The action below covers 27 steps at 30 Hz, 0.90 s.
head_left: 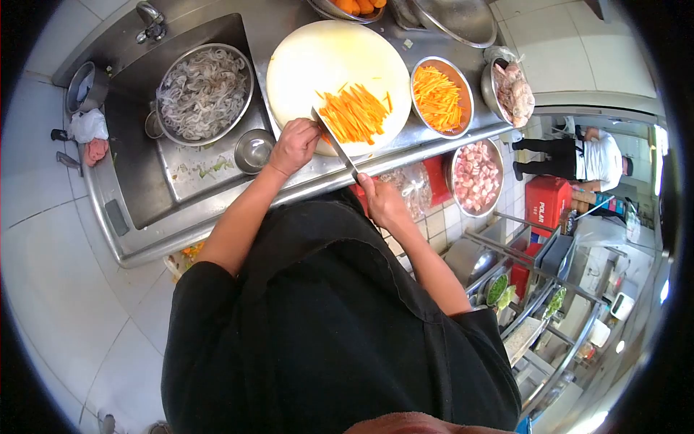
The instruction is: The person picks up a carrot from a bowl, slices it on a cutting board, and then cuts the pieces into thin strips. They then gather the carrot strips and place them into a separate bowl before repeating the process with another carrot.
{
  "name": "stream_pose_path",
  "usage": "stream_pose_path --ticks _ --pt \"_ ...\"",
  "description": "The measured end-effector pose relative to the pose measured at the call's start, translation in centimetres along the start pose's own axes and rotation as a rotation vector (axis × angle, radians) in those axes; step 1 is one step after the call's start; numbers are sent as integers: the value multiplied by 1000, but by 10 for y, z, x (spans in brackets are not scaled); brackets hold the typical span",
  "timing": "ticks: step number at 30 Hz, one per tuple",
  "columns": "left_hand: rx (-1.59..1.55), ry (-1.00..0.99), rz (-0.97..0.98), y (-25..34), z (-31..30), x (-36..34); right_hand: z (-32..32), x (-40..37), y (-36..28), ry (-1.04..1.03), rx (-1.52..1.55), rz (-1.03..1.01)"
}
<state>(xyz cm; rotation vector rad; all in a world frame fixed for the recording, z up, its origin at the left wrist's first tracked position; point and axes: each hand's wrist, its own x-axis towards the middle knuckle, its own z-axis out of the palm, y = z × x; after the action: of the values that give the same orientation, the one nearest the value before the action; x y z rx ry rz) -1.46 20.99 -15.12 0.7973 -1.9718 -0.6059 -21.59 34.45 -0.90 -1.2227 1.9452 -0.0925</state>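
A kitchen knife (337,147) slants across the near edge of a round, pale cutting board (296,69). My right hand (387,205) is wrapped round its handle. At the left side of the blade is my left hand (295,147), its fingers curled and pressed together near the front part of the knife; what they hold, if anything, is hidden. Carrot strips (356,114) lie in a pile on the board, directly right of the blade. More cut carrot fills a steel bowl (471,108) beside the board.
Left is a sink (137,155) with a bowl of greyish, stringy pieces (204,94) and a small steel bowl (254,150). Whole carrots (358,6) sit behind the board. Raw meat chunks (477,176) fill a lower bowl at right. A person (596,160) stands farther off by a red crate (547,205).
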Motion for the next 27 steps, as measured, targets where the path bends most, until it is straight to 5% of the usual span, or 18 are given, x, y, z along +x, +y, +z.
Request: stream_pose_path --ticks 12,18,21,25,27 --pt "2 28 8 -3 2 -4 -13 -11 -11 -94 -1 96" --pt "19 35 6 -3 3 -2 15 14 15 68 -68 -73" --pt "50 31 17 1 3 -1 -11 19 9 -169 186 128" --pt "65 5 -50 6 3 4 -35 5 11 -97 157 87" --pt "22 37 -142 15 -1 4 -41 -4 24 100 78 -78"
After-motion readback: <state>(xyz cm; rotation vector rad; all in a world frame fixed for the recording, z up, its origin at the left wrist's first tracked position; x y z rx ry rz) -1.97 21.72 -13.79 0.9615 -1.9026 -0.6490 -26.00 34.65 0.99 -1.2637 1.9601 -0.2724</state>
